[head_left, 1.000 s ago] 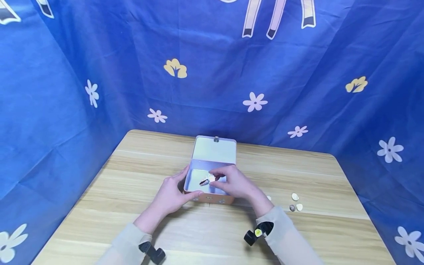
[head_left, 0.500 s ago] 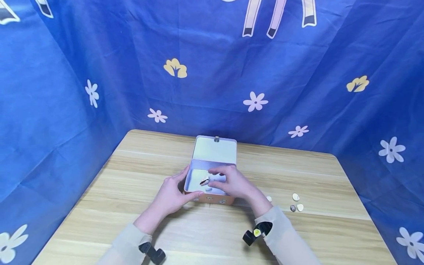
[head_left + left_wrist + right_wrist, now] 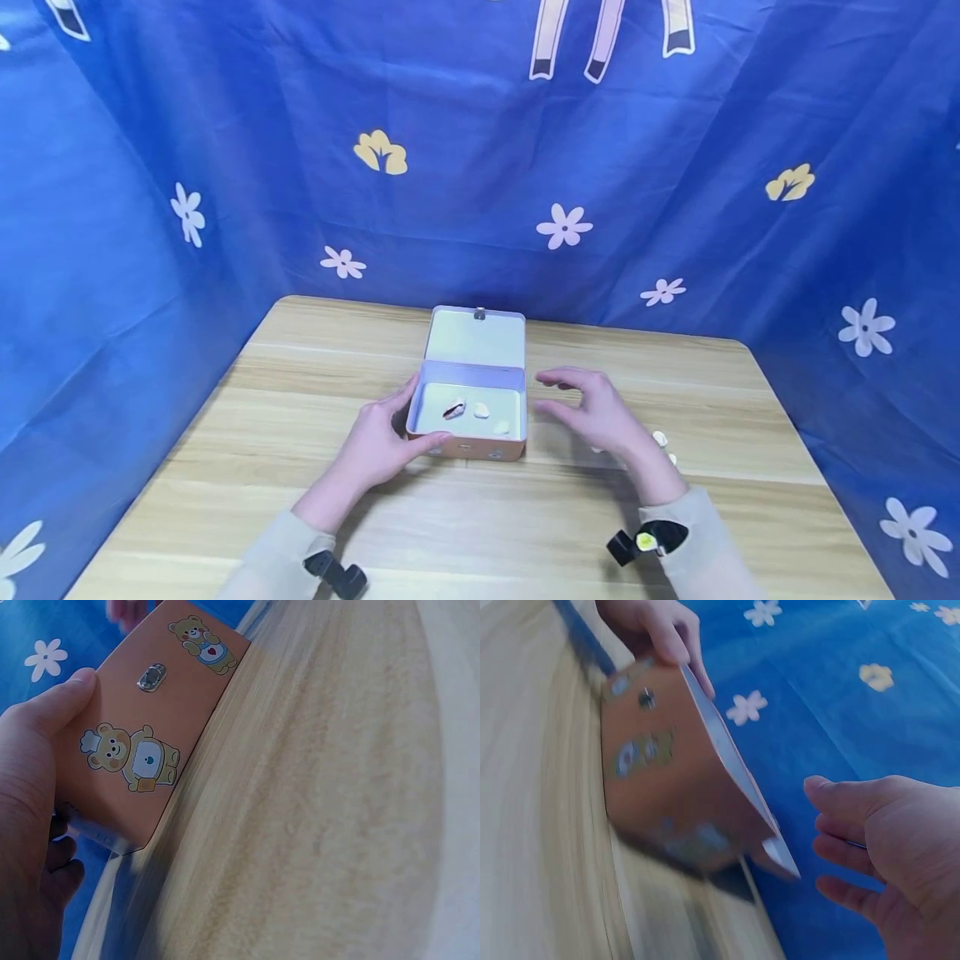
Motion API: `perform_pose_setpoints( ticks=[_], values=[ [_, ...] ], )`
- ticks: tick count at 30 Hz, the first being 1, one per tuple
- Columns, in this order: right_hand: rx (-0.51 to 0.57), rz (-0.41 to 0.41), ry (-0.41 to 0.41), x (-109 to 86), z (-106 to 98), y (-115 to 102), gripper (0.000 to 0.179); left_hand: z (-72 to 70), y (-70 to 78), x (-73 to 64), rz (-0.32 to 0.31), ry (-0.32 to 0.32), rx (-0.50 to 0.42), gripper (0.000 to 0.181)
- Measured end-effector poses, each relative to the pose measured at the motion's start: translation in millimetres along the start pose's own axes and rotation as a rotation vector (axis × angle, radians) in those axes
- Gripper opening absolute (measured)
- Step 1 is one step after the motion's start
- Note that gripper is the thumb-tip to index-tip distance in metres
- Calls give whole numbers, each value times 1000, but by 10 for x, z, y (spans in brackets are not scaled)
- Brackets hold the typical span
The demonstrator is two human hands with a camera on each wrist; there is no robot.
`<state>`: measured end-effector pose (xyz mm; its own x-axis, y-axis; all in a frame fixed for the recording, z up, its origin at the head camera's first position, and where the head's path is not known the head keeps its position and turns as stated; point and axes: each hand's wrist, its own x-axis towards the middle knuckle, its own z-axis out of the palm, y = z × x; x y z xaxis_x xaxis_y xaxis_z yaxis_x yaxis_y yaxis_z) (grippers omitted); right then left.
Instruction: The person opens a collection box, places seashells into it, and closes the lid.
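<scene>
An orange tin box [image 3: 465,448] with bear pictures and a metal clasp stands on the table, its lid [image 3: 477,335] raised and its inside white. My left hand [image 3: 375,446] grips the left front corner, thumb on the front wall [image 3: 150,705] and fingers along the left side. Inside lie a dark-red and white shell [image 3: 454,409], a white shell [image 3: 481,411] and another pale shell [image 3: 501,427] near the front right. My right hand [image 3: 596,408] is in the air just right of the box, fingers apart, holding nothing.
Beyond my right forearm, white shells [image 3: 660,438] lie on the wooden table [image 3: 480,533], partly hidden by the arm. A blue cloth [image 3: 450,225] with flowers hangs behind the table and along both sides.
My right hand has let go of a white shell inside the box and moved out to the right. The left hand keeps its grip on the box. The head view has shifted slightly.
</scene>
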<state>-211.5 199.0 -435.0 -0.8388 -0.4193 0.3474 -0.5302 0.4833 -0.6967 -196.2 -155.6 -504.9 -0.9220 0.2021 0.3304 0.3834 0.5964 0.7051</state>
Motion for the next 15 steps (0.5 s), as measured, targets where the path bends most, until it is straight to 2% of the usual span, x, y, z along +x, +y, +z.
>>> perform_pose_setpoints(
  ticks=[8,15],
  values=[
    [-117,89,100,-440,-434,316,36,-16,2,12,-2,-18,-5,113],
    [-167,168,144,-791,-645,613,34,-16,-7,16,-6,-17,6,112]
  ],
)
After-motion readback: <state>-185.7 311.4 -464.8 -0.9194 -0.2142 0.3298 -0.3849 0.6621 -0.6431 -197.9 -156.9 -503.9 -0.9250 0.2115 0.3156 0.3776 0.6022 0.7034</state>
